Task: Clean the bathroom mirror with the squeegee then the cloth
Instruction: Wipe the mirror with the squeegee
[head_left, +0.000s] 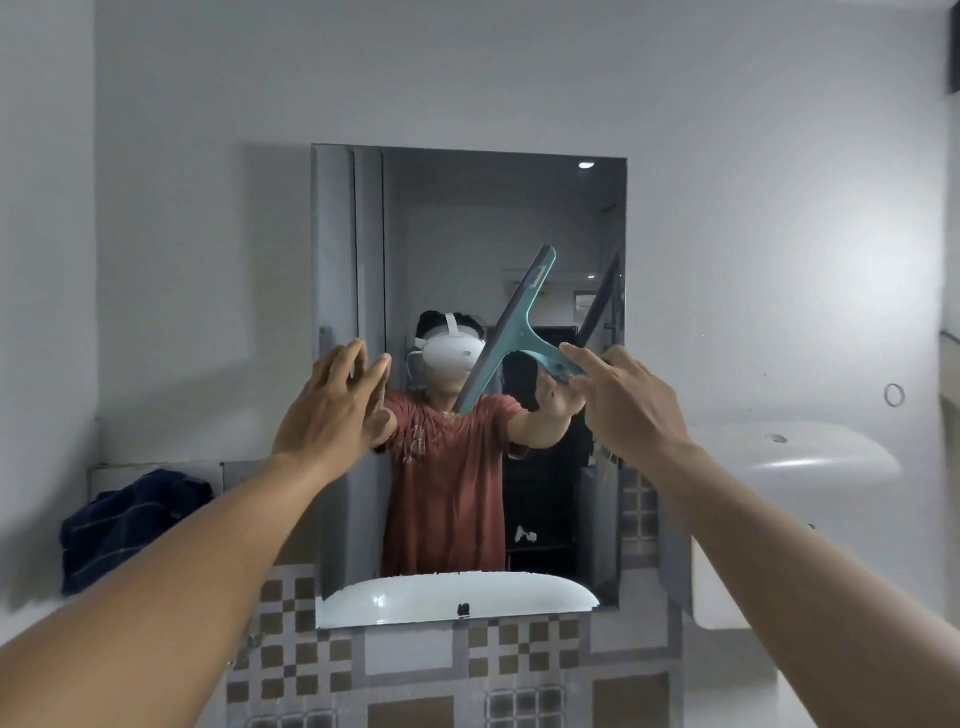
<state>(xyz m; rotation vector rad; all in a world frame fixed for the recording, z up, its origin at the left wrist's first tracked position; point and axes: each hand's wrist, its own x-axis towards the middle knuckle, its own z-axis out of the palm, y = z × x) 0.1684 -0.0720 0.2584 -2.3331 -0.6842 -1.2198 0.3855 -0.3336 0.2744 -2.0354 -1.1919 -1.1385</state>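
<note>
Two grips reach toward the mirror (467, 208). The right grip (623, 410) pinches the teal squeegee (511, 322) by its handle, blade tilted diagonally before the glass, upper end rightward. The left grip (332, 410) holds nothing, fingers straight and spread by the mirror's left side; contact unclear. A dark cloth (130, 525) lies heaped on the ledge (236, 470) at left.

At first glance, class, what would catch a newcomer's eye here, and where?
The teal squeegee stands out, held tilted before the mirror by the right hand. The left hand is open at the mirror's left side. A dark blue cloth lies heaped left of the mirror.
</note>
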